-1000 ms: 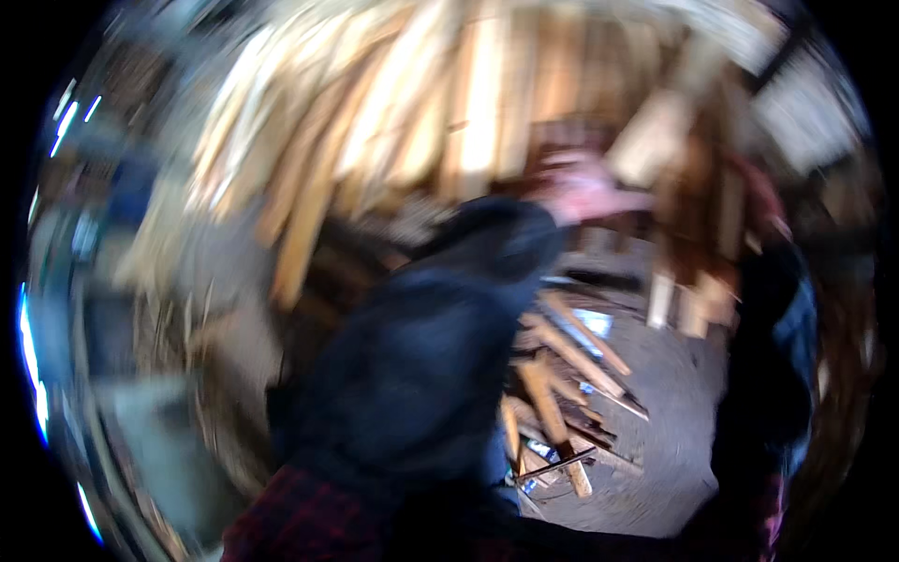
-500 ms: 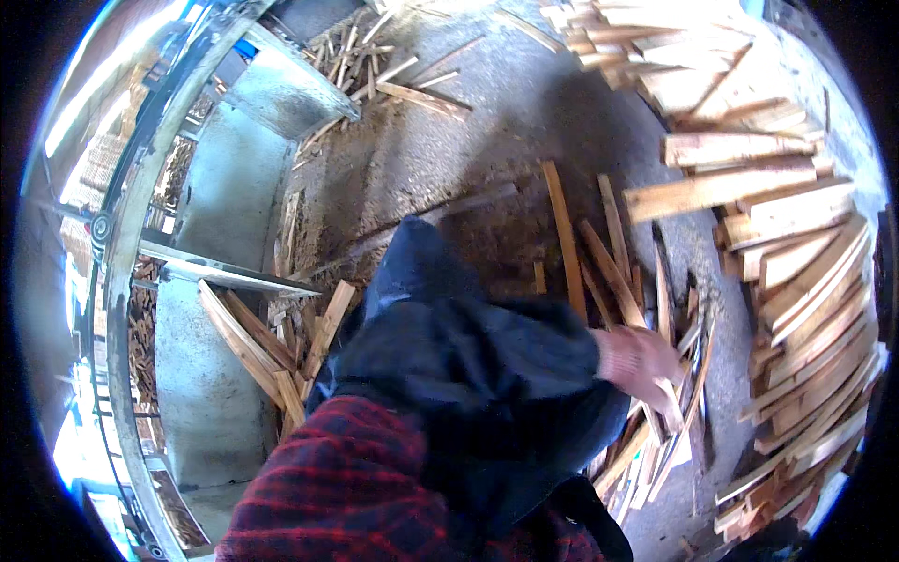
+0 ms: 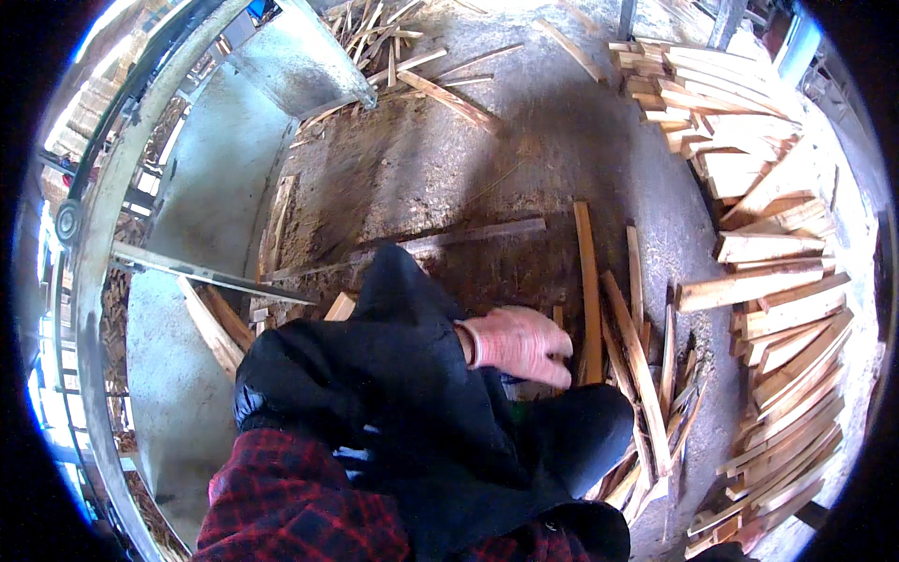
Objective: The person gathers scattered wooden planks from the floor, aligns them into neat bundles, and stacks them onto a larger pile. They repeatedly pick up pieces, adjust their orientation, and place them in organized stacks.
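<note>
My left hand point(image 3: 520, 345), in a pinkish knitted glove, hangs above the floor between my dark-clothed knees. Its fingers are loosely bent and a little apart, and I see nothing held in them. The left arm, in a plaid and dark sleeve, comes in from the lower left. Just right of this hand, an upright wooden slat point(image 3: 588, 290) lies beside a bundle of thin wood strips point(image 3: 646, 393). At the lower right rim, by the stacked wood, a small pinkish patch point(image 3: 749, 536) looks like part of my right hand; its fingers are hidden.
A long row of stacked wood pieces point(image 3: 796, 375) runs down the right side. Pale metal panels with a frame point(image 3: 178, 365) stand at the left, with wood pieces point(image 3: 213, 323) leaning there. Scattered sticks point(image 3: 449, 98) lie at the far end, and a long bar point(image 3: 449, 239) crosses the floor.
My left hand has moved left, off the wood strips on the right to between my knees. A slat now lies over those strips. The view has shifted slightly.
</note>
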The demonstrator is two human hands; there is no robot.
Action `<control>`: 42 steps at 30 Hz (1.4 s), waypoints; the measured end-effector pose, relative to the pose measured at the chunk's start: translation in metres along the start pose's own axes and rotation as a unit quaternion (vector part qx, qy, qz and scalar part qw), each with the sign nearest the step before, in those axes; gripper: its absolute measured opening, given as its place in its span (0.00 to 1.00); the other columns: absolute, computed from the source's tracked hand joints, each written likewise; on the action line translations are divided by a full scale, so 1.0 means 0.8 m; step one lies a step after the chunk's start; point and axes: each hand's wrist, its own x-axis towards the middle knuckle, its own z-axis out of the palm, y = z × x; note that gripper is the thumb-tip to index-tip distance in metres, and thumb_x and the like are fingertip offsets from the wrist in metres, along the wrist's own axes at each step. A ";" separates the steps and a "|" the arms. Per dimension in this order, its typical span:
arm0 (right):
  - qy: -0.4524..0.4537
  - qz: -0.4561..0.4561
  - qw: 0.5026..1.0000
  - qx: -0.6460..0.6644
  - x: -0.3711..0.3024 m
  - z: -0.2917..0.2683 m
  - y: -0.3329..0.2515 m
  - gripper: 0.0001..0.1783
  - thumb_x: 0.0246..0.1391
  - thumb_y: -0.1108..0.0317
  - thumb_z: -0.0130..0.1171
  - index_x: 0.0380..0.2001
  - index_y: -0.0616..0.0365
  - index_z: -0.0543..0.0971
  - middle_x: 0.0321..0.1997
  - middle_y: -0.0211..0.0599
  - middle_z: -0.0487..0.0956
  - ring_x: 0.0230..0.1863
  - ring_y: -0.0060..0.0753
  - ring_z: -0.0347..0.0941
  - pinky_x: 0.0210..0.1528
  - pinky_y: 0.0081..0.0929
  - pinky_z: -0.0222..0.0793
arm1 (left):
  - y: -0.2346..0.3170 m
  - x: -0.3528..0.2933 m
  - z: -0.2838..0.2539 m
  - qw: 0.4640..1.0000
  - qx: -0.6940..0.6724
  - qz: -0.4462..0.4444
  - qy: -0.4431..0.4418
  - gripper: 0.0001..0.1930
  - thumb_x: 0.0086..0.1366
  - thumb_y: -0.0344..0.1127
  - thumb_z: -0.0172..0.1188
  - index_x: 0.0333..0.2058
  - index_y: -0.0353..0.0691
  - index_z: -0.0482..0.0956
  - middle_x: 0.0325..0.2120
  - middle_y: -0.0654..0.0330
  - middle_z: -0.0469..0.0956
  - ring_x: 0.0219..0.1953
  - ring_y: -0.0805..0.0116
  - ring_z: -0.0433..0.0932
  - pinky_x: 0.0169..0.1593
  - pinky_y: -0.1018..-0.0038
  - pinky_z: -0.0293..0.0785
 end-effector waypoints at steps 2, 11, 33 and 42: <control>-0.019 0.014 1.000 -0.021 -0.031 0.002 -0.013 0.27 0.54 0.47 0.50 0.48 0.57 0.75 0.41 0.47 0.76 0.45 0.45 0.72 0.50 0.39 0.65 | -0.004 -0.001 -0.008 0.999 0.014 0.049 -0.007 0.25 0.56 0.59 0.56 0.42 0.44 0.78 0.34 0.49 0.78 0.40 0.47 0.77 0.43 0.57 0.73; -0.346 -0.027 0.917 -0.196 -0.192 0.033 -0.128 0.23 0.52 0.51 0.55 0.43 0.57 0.79 0.34 0.48 0.80 0.39 0.46 0.77 0.44 0.40 0.70 | -0.090 0.028 -0.052 0.994 -0.032 0.101 -0.035 0.24 0.56 0.58 0.54 0.35 0.40 0.78 0.27 0.45 0.78 0.34 0.44 0.77 0.38 0.55 0.72; -0.612 -0.029 0.787 0.073 -0.202 -0.290 -0.610 0.27 0.50 0.45 0.59 0.45 0.55 0.80 0.35 0.42 0.82 0.39 0.35 0.78 0.42 0.30 0.70 | -0.051 -0.175 -0.234 0.937 -0.265 -0.176 -0.146 0.24 0.58 0.52 0.55 0.47 0.43 0.75 0.45 0.51 0.76 0.49 0.52 0.74 0.52 0.62 0.69; -0.544 0.041 0.781 0.302 -0.007 -0.255 -0.749 0.22 0.53 0.55 0.60 0.46 0.59 0.78 0.37 0.28 0.77 0.34 0.23 0.70 0.37 0.22 0.66 | -0.015 -0.097 -0.441 0.954 -0.259 -0.103 0.113 0.19 0.61 0.51 0.56 0.41 0.43 0.76 0.41 0.57 0.77 0.44 0.54 0.76 0.48 0.64 0.71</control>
